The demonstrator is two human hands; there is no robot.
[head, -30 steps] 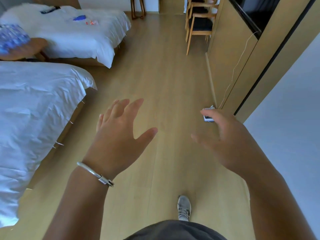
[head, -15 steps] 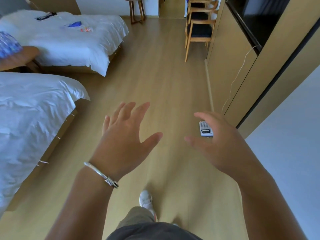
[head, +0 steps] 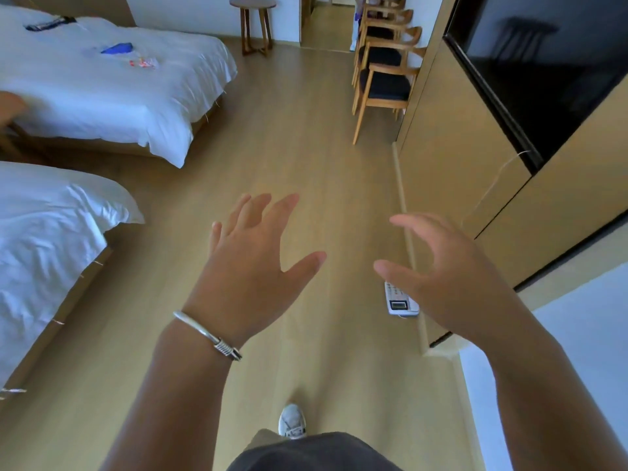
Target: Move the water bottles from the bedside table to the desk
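Both hands are empty: left hand (head: 251, 266) and right hand (head: 441, 270) hang apart over the floor (head: 306, 137), fingers spread. No bottles or bedside table show; the desk may be by the chairs (head: 384, 79). Carrying is apparently not underway.

Two beds sit along the floor's (head: 306, 158) left edge, the near bed (head: 44, 239) in front of the far bed (head: 112, 90), with small items scattered on the far one. At the floor's far end stands a stool (head: 253, 25), and chairs (head: 384, 79) line the right edge beside the wall panel (head: 452, 185). A remote (head: 399, 299) lies on the floor by that right edge, just under the right hand (head: 448, 277), the left hand (head: 251, 266) beside it.
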